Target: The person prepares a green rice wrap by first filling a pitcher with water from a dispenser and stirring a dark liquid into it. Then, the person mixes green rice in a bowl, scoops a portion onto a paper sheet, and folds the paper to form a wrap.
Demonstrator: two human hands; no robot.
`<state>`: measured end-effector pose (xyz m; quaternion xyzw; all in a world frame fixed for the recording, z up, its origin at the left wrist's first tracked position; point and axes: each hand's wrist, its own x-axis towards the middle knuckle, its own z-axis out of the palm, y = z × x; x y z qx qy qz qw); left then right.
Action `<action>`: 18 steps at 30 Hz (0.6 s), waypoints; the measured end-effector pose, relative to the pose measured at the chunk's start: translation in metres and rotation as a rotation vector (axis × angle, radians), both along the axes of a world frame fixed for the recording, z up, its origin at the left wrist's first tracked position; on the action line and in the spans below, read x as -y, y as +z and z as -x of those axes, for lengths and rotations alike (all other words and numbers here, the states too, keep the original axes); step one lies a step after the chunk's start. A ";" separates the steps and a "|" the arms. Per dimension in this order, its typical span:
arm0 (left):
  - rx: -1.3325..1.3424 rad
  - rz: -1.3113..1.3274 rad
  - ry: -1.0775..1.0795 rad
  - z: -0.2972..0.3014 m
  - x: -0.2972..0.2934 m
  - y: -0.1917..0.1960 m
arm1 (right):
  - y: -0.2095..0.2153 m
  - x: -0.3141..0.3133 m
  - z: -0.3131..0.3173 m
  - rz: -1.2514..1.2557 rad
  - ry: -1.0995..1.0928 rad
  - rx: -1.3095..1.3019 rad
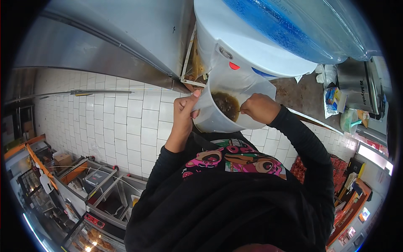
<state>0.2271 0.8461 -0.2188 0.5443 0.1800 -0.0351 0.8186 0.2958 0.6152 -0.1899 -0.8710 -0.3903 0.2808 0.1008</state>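
Observation:
A large translucent plastic pitcher (204, 110) with dark brown liquid (225, 105) in its bottom is tilted in front of my body. My left hand (184, 111) is closed on its left rim, thumb upward. Over the mouth, at the right side, my right hand (259, 108) is closed in a pinch just above the liquid. What its fingers hold is hidden. Just beyond the pitcher stands a white water dispenser (260, 52) with a red and a blue mark on its front. The pitcher's far side reaches under that front.
A big blue water bottle (294, 25) sits atop the dispenser. Right of it, a brown counter (300, 94) bears packets, a steel appliance (357, 86) and a green-tinted container (349, 122). A metal cabinet (126, 33) stands left, above white floor tiles (126, 113). Fryers (100, 185) are lower left.

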 end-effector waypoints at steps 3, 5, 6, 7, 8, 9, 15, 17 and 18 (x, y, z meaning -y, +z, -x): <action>-0.002 0.001 0.002 -0.001 0.001 0.003 | 0.007 -0.005 -0.001 -0.019 0.047 -0.063; -0.004 0.003 0.005 -0.001 0.002 0.005 | 0.009 -0.007 -0.003 -0.028 0.055 -0.101; 0.002 0.010 0.009 -0.001 0.003 0.005 | 0.009 -0.008 -0.005 -0.038 0.064 -0.138; 0.008 0.016 0.013 -0.001 0.003 0.005 | 0.007 -0.008 -0.005 -0.038 0.064 -0.137; 0.009 0.016 0.013 -0.002 0.003 0.005 | 0.005 -0.008 -0.006 -0.122 0.083 -0.209; 0.007 0.011 0.013 -0.002 0.003 0.006 | 0.002 -0.008 -0.006 -0.206 0.104 -0.282; -0.002 -0.008 0.002 -0.001 0.002 0.005 | -0.007 0.000 -0.008 -0.107 -0.037 0.044; 0.011 -0.008 -0.009 -0.001 0.002 0.006 | -0.022 0.007 -0.010 -0.047 -0.054 0.096; 0.005 -0.005 -0.008 -0.001 0.002 0.006 | -0.024 0.007 -0.011 0.013 -0.065 0.148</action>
